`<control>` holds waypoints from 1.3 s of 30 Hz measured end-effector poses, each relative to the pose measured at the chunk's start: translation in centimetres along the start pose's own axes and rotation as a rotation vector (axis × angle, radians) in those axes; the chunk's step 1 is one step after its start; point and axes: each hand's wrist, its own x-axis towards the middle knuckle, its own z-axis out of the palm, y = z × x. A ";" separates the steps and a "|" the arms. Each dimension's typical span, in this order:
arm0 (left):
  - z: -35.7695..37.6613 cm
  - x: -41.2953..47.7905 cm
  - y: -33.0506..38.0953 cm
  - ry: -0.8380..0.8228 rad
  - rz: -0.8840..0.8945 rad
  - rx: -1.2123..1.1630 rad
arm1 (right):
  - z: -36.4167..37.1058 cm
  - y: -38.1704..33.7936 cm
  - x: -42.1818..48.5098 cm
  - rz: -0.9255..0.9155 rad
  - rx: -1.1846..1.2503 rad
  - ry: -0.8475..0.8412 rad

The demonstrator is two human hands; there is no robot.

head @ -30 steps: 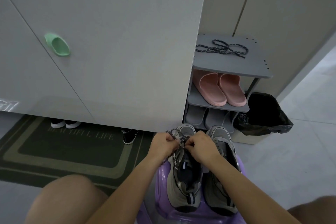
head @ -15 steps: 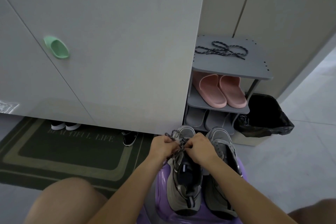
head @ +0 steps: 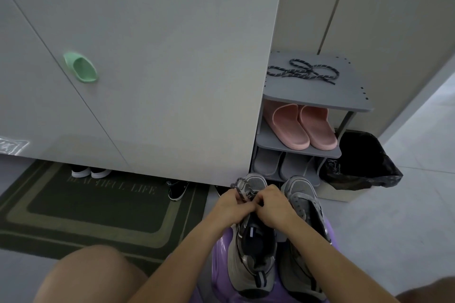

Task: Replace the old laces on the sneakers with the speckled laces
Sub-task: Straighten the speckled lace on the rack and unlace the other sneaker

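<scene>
Two sneakers (head: 305, 216) sit side by side on the purple stool (head: 220, 253) right below me in the head view, toes pointing away, heels toward my knees. There's only the one camera on this rig, so that's all I've got.

Both hands are bunched together over the front of the left sneaker (head: 251, 268). My left hand (head: 231, 206) and right hand (head: 274, 210) are each curled and pinching the speckled lace (head: 240, 188), knuckles almost touching. A loop of it pokes up past the left hand. Can't tell which eyelet it's going through, the fingers cover that bit. My guess is I'm mid-threading on this shoe.

What matters for the next reach is the second speckled lace (head: 302, 72). It lies on the top shelf of the shoe rack (head: 327, 99), well ahead of the hands and off to their right, stretched left-to-right across the shelf. So I'd say the right hand is the nearer one for grabbing it.
</scene>
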 end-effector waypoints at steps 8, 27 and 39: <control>0.0 -0.3 -0.2 0.036 -0.052 -0.080 | -3.0 2.0 -1.5 -0.005 -0.146 0.177; 0.1 -0.9 0.2 0.071 0.016 -0.109 | -2.0 -1.0 -1.9 -0.116 -0.230 0.104; -0.1 -0.6 -0.4 0.075 -0.018 -0.148 | -4.4 2.9 -2.5 -0.005 -0.276 0.188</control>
